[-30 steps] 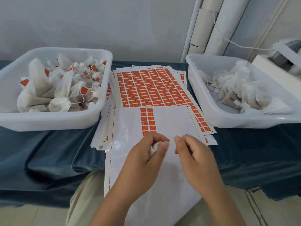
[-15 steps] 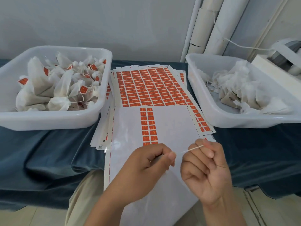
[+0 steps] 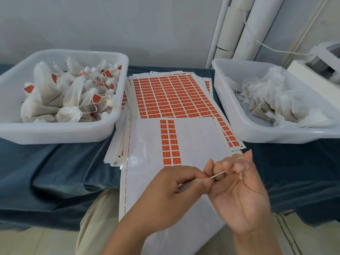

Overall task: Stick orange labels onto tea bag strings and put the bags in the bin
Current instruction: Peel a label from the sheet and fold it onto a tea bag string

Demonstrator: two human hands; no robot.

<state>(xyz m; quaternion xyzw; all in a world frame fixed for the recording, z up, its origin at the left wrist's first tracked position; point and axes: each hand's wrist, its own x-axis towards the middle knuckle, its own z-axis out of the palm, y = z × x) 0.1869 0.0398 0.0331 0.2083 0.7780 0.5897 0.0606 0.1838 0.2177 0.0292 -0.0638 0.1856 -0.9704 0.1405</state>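
My left hand (image 3: 171,192) is closed around a tea bag, which is mostly hidden inside the fist. A thin white string (image 3: 219,174) runs taut from it to my right hand (image 3: 237,192), palm up, whose fingers pinch the string and have it looped around a fingertip. Both hands hover over a mostly peeled label sheet (image 3: 195,137) that keeps two columns of orange labels (image 3: 170,142). Behind it lies a full sheet of orange labels (image 3: 171,96). The left bin (image 3: 60,133) holds labelled tea bags (image 3: 70,96). The right bin (image 3: 257,133) holds unlabelled tea bags (image 3: 281,100).
A dark blue cloth (image 3: 55,173) covers the table, sagging over its front edge. White rolls (image 3: 244,28) lean against the wall behind the right bin. A white machine (image 3: 320,61) stands at the far right. My trouser leg (image 3: 95,225) shows below the sheets.
The hands drew apart and the string came out taut between them. My right hand turned palm up and looped the string round a finger.
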